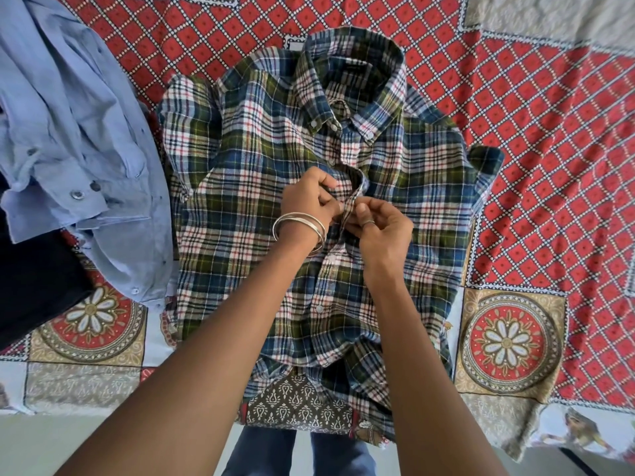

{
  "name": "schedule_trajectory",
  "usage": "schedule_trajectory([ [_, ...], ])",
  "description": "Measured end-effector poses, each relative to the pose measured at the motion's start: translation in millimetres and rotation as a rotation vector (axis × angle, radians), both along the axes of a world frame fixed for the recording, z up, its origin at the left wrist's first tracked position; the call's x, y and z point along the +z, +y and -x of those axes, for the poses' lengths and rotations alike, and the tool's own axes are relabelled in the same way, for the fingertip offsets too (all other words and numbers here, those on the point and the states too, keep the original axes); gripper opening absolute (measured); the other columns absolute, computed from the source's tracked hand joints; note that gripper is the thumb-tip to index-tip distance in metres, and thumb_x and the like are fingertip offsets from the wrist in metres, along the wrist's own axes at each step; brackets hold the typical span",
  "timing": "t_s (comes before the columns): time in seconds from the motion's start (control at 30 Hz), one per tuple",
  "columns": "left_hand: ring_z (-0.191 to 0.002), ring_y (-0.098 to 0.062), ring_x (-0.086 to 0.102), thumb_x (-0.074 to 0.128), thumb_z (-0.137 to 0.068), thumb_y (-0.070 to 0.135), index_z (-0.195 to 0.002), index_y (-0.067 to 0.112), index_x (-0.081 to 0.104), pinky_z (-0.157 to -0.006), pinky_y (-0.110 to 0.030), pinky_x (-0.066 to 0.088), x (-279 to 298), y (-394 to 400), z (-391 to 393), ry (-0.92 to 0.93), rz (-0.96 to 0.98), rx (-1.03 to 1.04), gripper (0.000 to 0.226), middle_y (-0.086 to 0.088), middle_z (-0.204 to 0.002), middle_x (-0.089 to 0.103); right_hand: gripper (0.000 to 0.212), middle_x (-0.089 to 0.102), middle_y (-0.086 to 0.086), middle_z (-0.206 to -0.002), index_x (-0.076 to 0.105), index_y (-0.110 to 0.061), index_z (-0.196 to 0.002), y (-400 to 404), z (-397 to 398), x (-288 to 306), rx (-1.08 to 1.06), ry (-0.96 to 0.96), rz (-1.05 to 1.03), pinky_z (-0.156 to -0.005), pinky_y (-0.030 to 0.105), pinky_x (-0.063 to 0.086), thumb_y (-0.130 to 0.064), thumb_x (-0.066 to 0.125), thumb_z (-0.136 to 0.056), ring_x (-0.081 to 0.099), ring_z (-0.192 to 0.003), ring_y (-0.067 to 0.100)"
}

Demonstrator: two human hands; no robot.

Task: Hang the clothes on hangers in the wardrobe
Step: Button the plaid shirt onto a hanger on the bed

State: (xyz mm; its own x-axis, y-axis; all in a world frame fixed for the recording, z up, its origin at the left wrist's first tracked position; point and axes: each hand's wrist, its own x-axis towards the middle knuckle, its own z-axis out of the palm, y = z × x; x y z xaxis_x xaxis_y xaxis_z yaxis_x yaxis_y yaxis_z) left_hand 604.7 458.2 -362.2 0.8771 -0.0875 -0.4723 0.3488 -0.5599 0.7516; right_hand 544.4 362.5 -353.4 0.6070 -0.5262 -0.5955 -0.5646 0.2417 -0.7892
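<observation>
The plaid shirt [309, 187] lay flat mid-bed [536, 139]. Both the left hand [311, 201] and right hand [381, 231] pinched its placket, apparently working a button; a hanger seemed needed next.

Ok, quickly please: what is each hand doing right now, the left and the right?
Left hand: closed, pinching the button placket of the plaid shirt.
Right hand: closed, pinching the same placket from the other side.

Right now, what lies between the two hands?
In the head view, only the plaid shirt's button placket lies there: the left hand and right hand pinch it from both sides.
</observation>
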Motion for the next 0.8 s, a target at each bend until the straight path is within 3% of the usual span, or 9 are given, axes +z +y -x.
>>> schedule_trajectory([
  [0.13,-0.074,-0.021,0.067,0.070,-0.081,0.002,-0.114,0.011,0.059,-0.077,-0.038,0.057,1.8,-2.1,-4.6,-0.021,-0.104,-0.084,0.036,-0.008,-0.081,0.071,0.020,0.070,0.011,-0.094,0.067,-0.013,-0.092,-6.6,-4.4,2.5,0.173,-0.019,0.022,-0.075,0.033,0.059,0.006,0.064,-0.087,0.067,-0.081,0.019],
  [0.23,-0.078,-0.019,0.062,0.060,-0.089,0.008,-0.126,0.014,0.055,-0.082,-0.031,0.054,3.3,-1.0,-6.2,0.011,-0.179,-0.138,0.037,-0.010,-0.096,0.068,0.020,0.068,0.003,-0.082,0.068,-0.010,-0.090,-9.4,-9.1,2.1,0.306,0.017,0.158,-0.070,0.027,0.059,0.007,0.072,-0.080,0.062,-0.070,0.005],
  [0.37,-0.080,-0.016,0.061,0.074,-0.081,0.024,-0.123,0.013,0.057,-0.074,-0.021,0.044,9.1,-2.5,-5.1,0.072,-0.197,-0.101,0.046,-0.007,-0.095,0.068,0.015,0.066,-0.005,-0.073,0.069,-0.010,-0.086,-1.6,-9.4,1.5,0.381,0.027,0.335,-0.066,0.023,0.058,0.003,0.072,-0.079,0.060,-0.064,0.003],
  [0.47,-0.081,-0.020,0.067,0.077,-0.077,0.014,-0.112,0.011,0.062,-0.080,-0.031,0.055,6.6,-0.6,-4.5,0.142,-0.153,0.050,0.038,-0.007,-0.085,0.071,0.023,0.069,-0.004,-0.076,0.071,-0.011,-0.098,7.0,-7.7,1.8,0.353,0.023,0.361,-0.071,0.021,0.058,0.001,0.074,-0.078,0.066,-0.071,0.007],
  [0.57,-0.079,-0.022,0.068,0.073,-0.079,0.006,-0.106,0.011,0.064,-0.077,-0.041,0.058,4.5,-0.5,-4.8,0.187,-0.094,0.093,0.029,-0.007,-0.079,0.070,0.028,0.069,-0.002,-0.075,0.069,-0.013,-0.101,6.3,-8.5,4.4,0.287,0.029,0.256,-0.070,0.023,0.057,0.004,0.072,-0.080,0.067,-0.073,0.010],
  [0.73,-0.078,-0.022,0.064,0.065,-0.087,0.006,-0.112,0.011,0.060,-0.080,-0.044,0.056,6.2,10.6,-9.8,0.237,0.055,0.022,0.026,-0.011,-0.090,0.070,0.020,0.065,0.006,-0.079,0.068,-0.004,-0.101,-2.2,-16.0,12.1,0.099,0.030,-0.209,-0.066,0.025,0.053,0.007,0.056,-0.090,0.060,-0.073,0.014],
  [0.8,-0.075,-0.026,0.064,0.066,-0.088,0.011,-0.110,0.015,0.059,-0.076,-0.046,0.057,5.4,15.7,-9.3,0.262,0.062,-0.019,0.023,-0.013,-0.090,0.070,0.023,0.062,0.002,-0.076,0.070,-0.008,-0.096,-2.8,-14.8,10.4,0.166,0.070,-0.121,-0.066,0.027,0.051,0.006,0.052,-0.093,0.056,-0.071,0.014],
])
